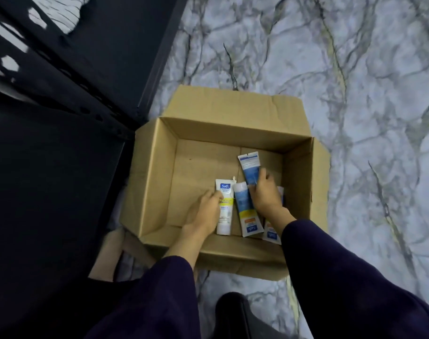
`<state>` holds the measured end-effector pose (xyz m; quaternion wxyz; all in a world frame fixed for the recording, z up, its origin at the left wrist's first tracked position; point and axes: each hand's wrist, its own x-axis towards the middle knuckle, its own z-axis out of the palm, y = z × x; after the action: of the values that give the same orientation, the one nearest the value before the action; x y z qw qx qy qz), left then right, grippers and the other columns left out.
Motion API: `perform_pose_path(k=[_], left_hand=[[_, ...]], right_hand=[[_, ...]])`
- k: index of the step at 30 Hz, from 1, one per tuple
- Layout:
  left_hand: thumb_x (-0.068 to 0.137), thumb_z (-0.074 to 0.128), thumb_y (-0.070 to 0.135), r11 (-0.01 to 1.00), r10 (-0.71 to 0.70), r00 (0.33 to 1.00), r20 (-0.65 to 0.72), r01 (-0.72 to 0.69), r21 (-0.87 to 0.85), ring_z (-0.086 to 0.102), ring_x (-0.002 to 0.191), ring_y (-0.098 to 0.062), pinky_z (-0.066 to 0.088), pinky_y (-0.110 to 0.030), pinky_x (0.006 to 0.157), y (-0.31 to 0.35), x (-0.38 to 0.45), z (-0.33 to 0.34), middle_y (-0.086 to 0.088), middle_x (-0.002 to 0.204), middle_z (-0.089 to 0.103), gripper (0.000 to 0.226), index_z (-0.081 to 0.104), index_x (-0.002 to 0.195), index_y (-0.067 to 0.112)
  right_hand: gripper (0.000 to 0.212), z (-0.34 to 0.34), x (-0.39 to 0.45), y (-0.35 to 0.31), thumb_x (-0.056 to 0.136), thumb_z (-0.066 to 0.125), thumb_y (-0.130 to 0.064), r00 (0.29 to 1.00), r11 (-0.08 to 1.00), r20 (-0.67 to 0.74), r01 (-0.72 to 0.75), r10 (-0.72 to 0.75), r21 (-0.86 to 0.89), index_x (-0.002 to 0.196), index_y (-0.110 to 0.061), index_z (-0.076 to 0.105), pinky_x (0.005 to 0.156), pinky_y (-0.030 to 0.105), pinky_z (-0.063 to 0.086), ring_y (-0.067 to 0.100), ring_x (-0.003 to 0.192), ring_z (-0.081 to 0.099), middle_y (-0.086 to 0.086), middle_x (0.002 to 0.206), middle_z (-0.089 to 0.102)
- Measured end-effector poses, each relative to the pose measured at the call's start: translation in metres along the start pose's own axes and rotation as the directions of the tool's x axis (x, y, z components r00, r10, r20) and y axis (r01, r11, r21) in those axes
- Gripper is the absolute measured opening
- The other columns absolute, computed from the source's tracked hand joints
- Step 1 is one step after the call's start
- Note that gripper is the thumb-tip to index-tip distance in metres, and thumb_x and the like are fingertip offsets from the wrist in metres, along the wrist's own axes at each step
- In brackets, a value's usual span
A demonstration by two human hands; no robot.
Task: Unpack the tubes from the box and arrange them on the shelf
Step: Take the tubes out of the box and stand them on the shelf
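An open cardboard box stands on the marble floor with several tubes lying at its near side. My left hand grips a white and yellow tube at its middle. My right hand holds a blue tube that points toward the box's far wall. A second blue tube with a yellow band lies between my hands. Another tube shows partly under my right wrist. The dark metal shelf stands to the left of the box.
Marble-patterned floor spreads to the right and beyond the box. The box flaps are folded outward. The shelf's black upright runs close to the box's far left corner. My dark sleeves fill the lower frame.
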<state>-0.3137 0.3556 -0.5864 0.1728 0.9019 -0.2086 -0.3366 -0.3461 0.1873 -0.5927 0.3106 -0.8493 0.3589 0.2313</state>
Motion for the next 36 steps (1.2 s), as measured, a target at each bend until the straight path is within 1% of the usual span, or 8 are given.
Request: perform_pose_path(k=[3,6,9,13,16,22,32,36], left_hand=[[0.093,0.047,0.018,0.998,0.062,0.998,-0.004,-0.062,0.027,0.056,0.093,-0.018,0.046,-0.020,0.081,0.005,0.009,0.011,-0.001,0.103,0.057,0.018,0.061,0.105,0.018],[0.091,0.050,0.006,0.992,0.123,0.991,0.056,-0.122,-0.025,0.046,0.116,-0.023,0.038,-0.015,0.090,0.008,0.012,0.015,-0.008,0.130,0.046,0.037,0.051,0.128,0.010],[0.085,0.058,0.007,0.960,0.211,0.971,0.109,-0.227,0.164,0.038,0.124,-0.025,0.039,-0.033,0.098,0.009,0.011,0.018,-0.005,0.136,0.038,0.046,0.051,0.129,0.016],[0.080,0.071,0.025,0.949,-0.271,0.960,-0.074,0.254,-0.186,0.047,0.109,-0.026,0.045,-0.036,0.092,0.017,0.015,0.021,-0.009,0.123,0.036,0.048,0.050,0.122,0.011],[0.073,0.080,0.024,0.870,-0.417,0.909,0.009,0.402,-0.284,0.052,0.104,-0.026,0.044,-0.032,0.080,0.022,0.009,0.025,-0.011,0.123,0.039,0.068,0.039,0.125,0.009],[0.078,0.073,0.015,0.822,-0.439,0.894,0.092,0.441,-0.359,0.058,0.102,-0.030,0.048,-0.035,0.079,0.015,0.010,0.030,-0.016,0.118,0.054,0.053,0.039,0.116,0.003],[0.079,0.073,0.025,0.809,-0.477,0.851,0.219,0.523,-0.269,0.051,0.114,-0.031,0.045,-0.037,0.087,0.012,-0.002,0.032,-0.017,0.131,0.042,0.068,0.032,0.127,0.001],[0.087,0.060,0.013,0.730,-0.435,0.864,0.252,0.503,-0.463,0.054,0.103,-0.027,0.049,-0.030,0.067,-0.002,-0.009,0.007,-0.013,0.122,0.050,0.066,0.014,0.133,0.003]], right_hand=[[0.057,0.002,0.003,0.001,0.095,0.051,-0.023,1.000,1.000,-0.018,0.018,-0.017,0.023,0.143,-0.016,0.022,0.091,0.041,0.046,0.034,0.118,0.050,0.018,0.135,0.040],[0.057,0.004,0.003,0.002,0.095,0.052,-0.022,0.999,0.999,-0.028,0.020,-0.019,0.037,0.143,-0.018,0.021,0.091,0.041,0.048,0.033,0.118,0.050,0.017,0.134,0.040],[0.054,0.006,0.002,0.002,0.095,0.053,-0.021,0.999,0.997,-0.043,0.036,-0.034,0.068,0.140,-0.019,0.024,0.089,0.040,0.049,0.032,0.117,0.051,0.015,0.133,0.041],[0.054,0.007,0.002,0.002,0.094,0.053,-0.021,0.998,0.997,-0.049,0.040,-0.037,0.065,0.140,-0.019,0.025,0.091,0.040,0.048,0.032,0.119,0.050,0.015,0.134,0.040],[0.053,0.008,0.002,0.001,0.094,0.053,-0.021,0.998,0.997,-0.060,0.032,-0.028,0.071,0.139,-0.019,0.026,0.092,0.041,0.047,0.032,0.120,0.049,0.015,0.134,0.041],[0.054,0.009,0.004,-0.001,0.094,0.053,-0.018,0.999,0.997,-0.034,0.013,-0.011,0.075,0.140,-0.017,0.025,0.096,0.042,0.045,0.033,0.122,0.045,0.017,0.133,0.039],[0.063,0.013,-0.002,-0.006,0.089,0.061,-0.014,0.994,0.999,0.101,-0.046,0.045,0.006,0.140,-0.010,0.024,0.101,0.043,0.040,0.034,0.123,0.042,0.018,0.135,0.039],[0.060,0.013,-0.017,-0.003,0.083,0.068,-0.021,0.990,0.995,0.111,-0.095,0.091,0.027,0.129,-0.005,0.034,0.099,0.043,0.044,0.032,0.119,0.045,0.017,0.131,0.042]])
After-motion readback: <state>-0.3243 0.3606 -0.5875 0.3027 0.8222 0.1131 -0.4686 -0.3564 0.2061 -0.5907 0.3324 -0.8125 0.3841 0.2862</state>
